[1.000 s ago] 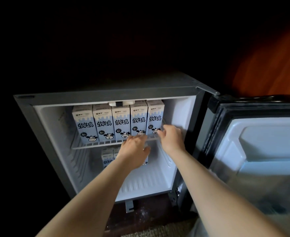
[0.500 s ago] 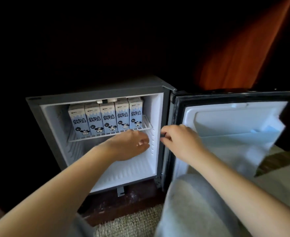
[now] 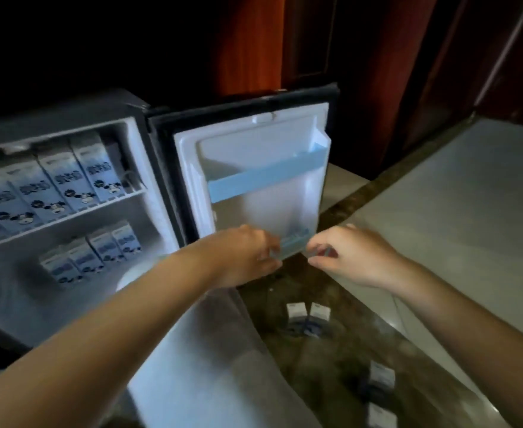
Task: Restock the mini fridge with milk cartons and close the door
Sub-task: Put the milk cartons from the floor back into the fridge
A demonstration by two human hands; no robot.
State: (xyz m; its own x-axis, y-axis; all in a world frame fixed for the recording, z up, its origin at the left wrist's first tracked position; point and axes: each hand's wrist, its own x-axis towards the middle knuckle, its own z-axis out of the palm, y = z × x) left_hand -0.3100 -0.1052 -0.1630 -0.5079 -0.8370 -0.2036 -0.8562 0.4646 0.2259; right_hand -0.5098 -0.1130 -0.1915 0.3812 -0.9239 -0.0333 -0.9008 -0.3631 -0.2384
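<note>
The mini fridge stands open at the left. Several blue-and-white milk cartons line its upper wire shelf, and several more cartons stand on the fridge floor below. The fridge door is swung wide open in the middle of the view, with a pale blue upper rail. Both hands are at the door's bottom. My left hand pinches the left end of the lower door rail, and my right hand pinches its right end. The picture is blurred.
More milk cartons stand on the dark floor: two just below my hands and two more nearer me at the right. My grey-clad knee is in front of the fridge. A pale flat surface fills the right. Red curtains hang behind.
My view has swung right, from the fridge interior to the door. Both hands left the upper shelf and moved right and down to the lower door rail.
</note>
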